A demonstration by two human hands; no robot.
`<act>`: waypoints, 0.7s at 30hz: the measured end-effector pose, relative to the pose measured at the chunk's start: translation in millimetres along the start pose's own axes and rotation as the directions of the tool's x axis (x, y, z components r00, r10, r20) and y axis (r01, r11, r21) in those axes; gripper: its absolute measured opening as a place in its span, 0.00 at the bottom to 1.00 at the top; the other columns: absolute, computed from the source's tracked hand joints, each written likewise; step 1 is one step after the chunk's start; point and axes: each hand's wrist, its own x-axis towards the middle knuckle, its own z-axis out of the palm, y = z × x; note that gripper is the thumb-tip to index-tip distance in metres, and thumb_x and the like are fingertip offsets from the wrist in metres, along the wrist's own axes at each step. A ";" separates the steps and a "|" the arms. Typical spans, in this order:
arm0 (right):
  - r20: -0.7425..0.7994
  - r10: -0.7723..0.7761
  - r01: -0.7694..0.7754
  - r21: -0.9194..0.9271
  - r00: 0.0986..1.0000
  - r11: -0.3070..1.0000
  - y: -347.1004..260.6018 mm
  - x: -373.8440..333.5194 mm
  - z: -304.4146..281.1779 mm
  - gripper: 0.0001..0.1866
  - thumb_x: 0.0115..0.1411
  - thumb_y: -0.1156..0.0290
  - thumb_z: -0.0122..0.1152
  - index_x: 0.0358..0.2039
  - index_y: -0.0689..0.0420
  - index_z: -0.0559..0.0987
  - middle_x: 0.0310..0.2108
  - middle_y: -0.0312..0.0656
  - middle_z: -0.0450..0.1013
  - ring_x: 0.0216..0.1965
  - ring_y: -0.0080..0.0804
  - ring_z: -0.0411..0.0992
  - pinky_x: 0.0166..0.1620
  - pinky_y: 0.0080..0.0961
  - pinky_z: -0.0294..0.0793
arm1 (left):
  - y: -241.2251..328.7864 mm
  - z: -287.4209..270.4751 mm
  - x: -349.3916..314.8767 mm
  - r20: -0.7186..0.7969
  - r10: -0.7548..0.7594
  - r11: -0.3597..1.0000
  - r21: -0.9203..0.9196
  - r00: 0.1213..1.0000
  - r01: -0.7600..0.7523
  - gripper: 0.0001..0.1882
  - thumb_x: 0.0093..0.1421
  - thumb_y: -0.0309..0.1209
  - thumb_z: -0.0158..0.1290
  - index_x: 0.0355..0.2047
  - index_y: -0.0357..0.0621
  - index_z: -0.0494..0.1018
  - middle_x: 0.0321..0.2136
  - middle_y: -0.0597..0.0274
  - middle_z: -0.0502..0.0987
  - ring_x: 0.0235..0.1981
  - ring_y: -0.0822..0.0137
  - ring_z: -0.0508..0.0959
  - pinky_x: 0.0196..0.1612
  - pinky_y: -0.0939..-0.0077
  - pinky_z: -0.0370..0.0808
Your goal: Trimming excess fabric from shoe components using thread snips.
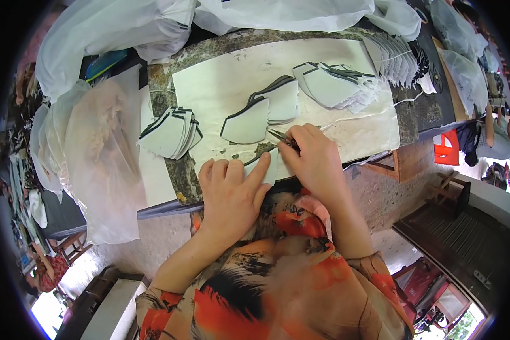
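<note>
My left hand [229,190] lies flat with its fingers spread, pressing a white, dark-edged cut piece [271,164] onto the table's near edge. Closed in my right hand [313,156] is a small pointed metal tool that looks like thread snips [279,136], mostly hidden by the fingers. Its tips point left, just above the pressed piece. Beyond my hands, more curved white pieces [245,126] with dark edging overlap in a row. A fanned stack of such pieces [173,133] sits to the left, and another pile [337,85] lies at the far right.
A white sheet [221,71] covers the worn tabletop. Translucent plastic bags [105,141] hang over the left side, and more plastic [289,14] lines the back. A tied bundle of pieces [392,59] stands at the back right. Pale cord [354,118] runs across the sheet.
</note>
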 end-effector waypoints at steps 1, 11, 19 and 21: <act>0.008 -0.020 0.019 0.014 1.000 1.000 3.4 1.2 -0.6 0.09 0.62 0.67 0.63 0.33 0.59 0.74 0.31 0.49 0.72 0.32 0.53 0.74 0.34 0.46 0.74 | -0.3 0.2 -0.1 0.012 -0.005 1.000 -0.002 1.000 0.006 0.29 0.56 0.40 0.63 0.60 0.57 0.75 0.34 0.61 0.67 0.44 0.57 0.68 0.59 0.49 0.60; -0.035 -0.084 0.085 0.045 0.996 0.995 4.2 -1.5 0.9 0.08 0.63 0.68 0.63 0.34 0.58 0.75 0.32 0.48 0.72 0.32 0.54 0.74 0.34 0.46 0.74 | 0.9 -1.9 0.0 0.035 0.011 1.000 0.011 0.999 -0.011 0.29 0.58 0.40 0.62 0.61 0.56 0.74 0.36 0.61 0.69 0.44 0.57 0.69 0.60 0.49 0.60; -0.117 -0.038 0.053 0.136 0.992 0.989 6.6 -10.4 7.2 0.08 0.62 0.68 0.65 0.38 0.57 0.78 0.33 0.48 0.73 0.34 0.52 0.75 0.36 0.42 0.75 | -5.8 14.6 -8.7 -0.068 -0.065 0.994 -0.091 0.996 0.059 0.32 0.55 0.41 0.66 0.59 0.48 0.73 0.42 0.57 0.69 0.48 0.52 0.68 0.59 0.52 0.61; -0.118 -0.006 0.029 0.193 0.993 0.981 7.4 -7.6 -1.1 0.10 0.62 0.67 0.66 0.40 0.57 0.80 0.34 0.48 0.74 0.35 0.50 0.76 0.38 0.40 0.76 | -10.3 22.7 -13.7 -0.133 -0.068 0.990 -0.131 0.989 0.050 0.33 0.53 0.41 0.68 0.59 0.47 0.73 0.45 0.55 0.69 0.50 0.50 0.67 0.58 0.53 0.62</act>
